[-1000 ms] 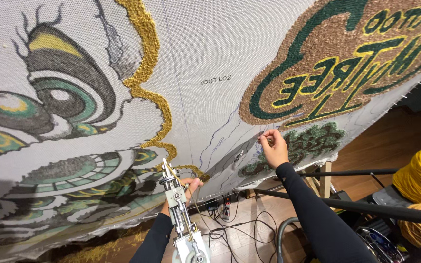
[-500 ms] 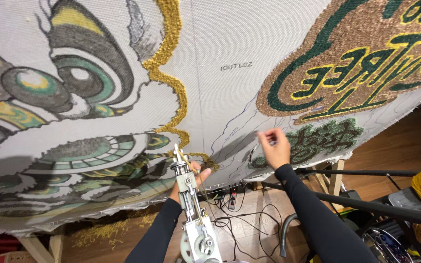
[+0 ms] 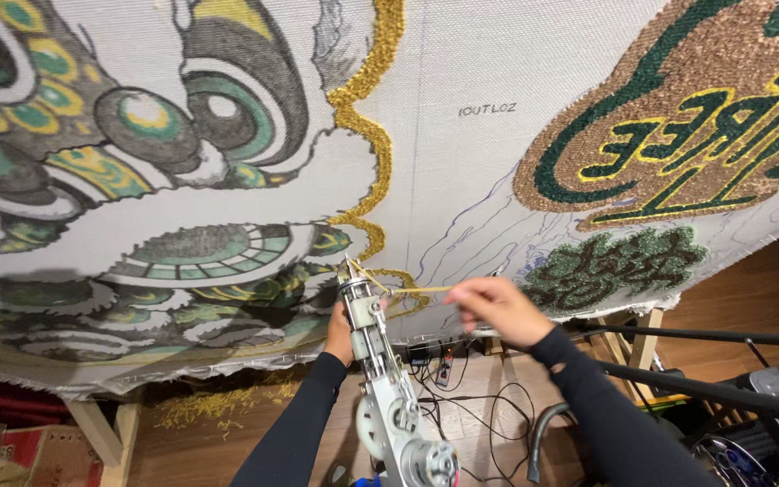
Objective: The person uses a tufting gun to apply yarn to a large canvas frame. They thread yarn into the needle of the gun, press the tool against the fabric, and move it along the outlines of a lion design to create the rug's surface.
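Threading step, by the look. Left hand point(image 3: 339, 326) wrapped around tufting gun point(image 3: 380, 379), tip near gold outline on cloth point(image 3: 489, 180). Right hand point(image 3: 496, 308) pinching yellow yarn point(image 3: 416, 290) taut at needle. Next likely calls for steady feed through needle eye.

Two bare hands, left hand point(image 3: 339, 332), right hand point(image 3: 498, 309), snug black long sleeves point(image 3: 588, 406) reaching the wrists
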